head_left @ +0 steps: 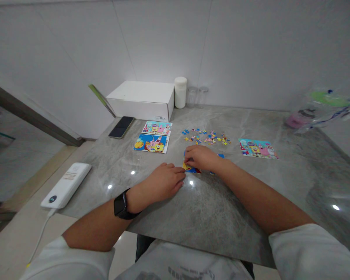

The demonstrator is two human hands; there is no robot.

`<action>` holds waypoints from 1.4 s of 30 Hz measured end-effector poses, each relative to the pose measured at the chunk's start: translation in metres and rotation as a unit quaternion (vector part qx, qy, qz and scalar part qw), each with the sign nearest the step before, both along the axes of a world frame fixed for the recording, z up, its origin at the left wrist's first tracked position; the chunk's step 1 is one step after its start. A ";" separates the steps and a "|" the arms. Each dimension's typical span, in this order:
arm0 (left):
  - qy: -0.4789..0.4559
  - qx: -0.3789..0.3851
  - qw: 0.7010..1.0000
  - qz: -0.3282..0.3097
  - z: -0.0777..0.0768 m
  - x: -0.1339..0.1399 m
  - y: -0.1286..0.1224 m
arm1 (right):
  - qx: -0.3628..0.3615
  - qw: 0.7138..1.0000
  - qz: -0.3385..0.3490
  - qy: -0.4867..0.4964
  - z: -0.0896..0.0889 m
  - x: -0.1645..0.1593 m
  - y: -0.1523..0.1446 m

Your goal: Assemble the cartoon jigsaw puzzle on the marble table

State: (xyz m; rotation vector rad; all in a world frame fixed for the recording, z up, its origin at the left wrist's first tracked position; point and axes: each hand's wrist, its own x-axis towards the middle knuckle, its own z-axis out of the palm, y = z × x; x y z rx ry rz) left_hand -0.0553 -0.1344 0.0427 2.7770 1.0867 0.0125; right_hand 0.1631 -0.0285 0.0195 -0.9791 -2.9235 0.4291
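Note:
A partly joined blue and yellow jigsaw puzzle (196, 170) lies on the grey table, mostly covered by my right hand (202, 157). The fingers of that hand are bent and pinched together at the puzzle's left side, on what looks like a puzzle piece, largely hidden. My left hand (169, 179) rests palm down on the tabletop, its index finger reaching to the puzzle's lower left edge and nothing visible in its grasp. Several loose puzzle pieces (211, 137) are scattered just beyond my right hand.
Two cartoon picture cards (151, 144) lie left; a finished-looking cartoon picture (258, 149) lies right. Behind are a phone (121, 127), white box (142, 97), white bottle (180, 92) and two clear glasses (203, 97). A power bank (67, 184) and a bagged pink cup (300, 116) flank the table.

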 end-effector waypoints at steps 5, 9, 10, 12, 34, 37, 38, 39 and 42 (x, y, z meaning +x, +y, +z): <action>-0.017 -0.013 1.000 0.000 0.000 0.000 0.003 | 0.026 0.998 0.047 -0.026 0.011 0.003 -0.004; -0.053 -0.027 0.998 -0.001 -0.003 0.000 0.009 | 0.020 0.998 0.052 -0.025 0.012 0.005 -0.004; -0.064 -0.032 0.997 -0.001 -0.005 -0.001 0.012 | 0.014 0.998 0.056 -0.022 0.012 0.005 -0.003; -0.090 -0.043 0.995 -0.005 -0.008 -0.002 0.017 | 0.002 0.998 0.063 -0.013 0.011 0.006 -0.001; -0.218 -0.067 0.974 0.001 -0.022 -0.009 0.036 | 0.085 0.948 -0.306 -0.004 0.054 0.041 0.018; -0.254 -0.050 0.966 0.029 -0.027 -0.010 0.041 | 0.094 0.935 -0.342 0.007 0.069 0.057 0.019; -0.263 -0.047 0.963 0.040 -0.030 -0.010 0.043 | 0.094 0.931 -0.351 0.009 0.074 0.063 0.020; -0.271 -0.045 0.960 0.052 -0.032 -0.011 0.045 | 0.094 0.928 -0.360 0.008 0.078 0.068 0.020; -0.283 -0.017 0.955 0.089 -0.034 -0.014 0.055 | 0.093 0.922 -0.376 -0.002 0.085 0.085 0.020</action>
